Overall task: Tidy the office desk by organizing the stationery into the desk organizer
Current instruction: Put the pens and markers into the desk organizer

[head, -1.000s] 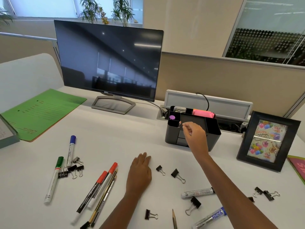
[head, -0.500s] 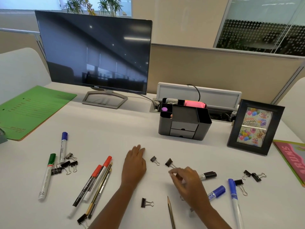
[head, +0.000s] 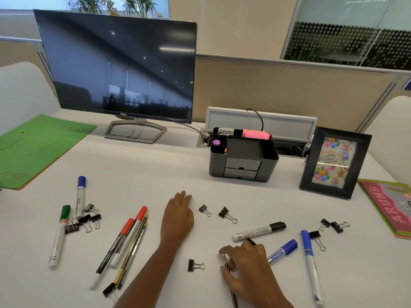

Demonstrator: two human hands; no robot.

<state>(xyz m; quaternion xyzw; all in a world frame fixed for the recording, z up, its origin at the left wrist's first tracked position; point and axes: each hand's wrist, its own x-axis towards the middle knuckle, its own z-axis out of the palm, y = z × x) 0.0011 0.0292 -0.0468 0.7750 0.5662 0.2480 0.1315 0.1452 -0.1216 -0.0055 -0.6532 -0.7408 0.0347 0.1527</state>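
Near the front edge of the desk (head: 155,170), the right hand (head: 249,265) curls over a pencil (head: 234,299), thumb and fingertips pinching its upper end, while the left hand (head: 178,216) lies flat with fingers straight, and the black desk organizer (head: 268,167) stands toward the back edge, right of the monitor (head: 120,67)

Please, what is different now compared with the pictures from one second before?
The right-hand grip came back from the desk organizer, down toward the near edge of the desk, and now pinches the pencil near its tip; the pencil still lies on the desk. The left-hand grip stayed flat on the desk; the markers and binder clips lie as before.
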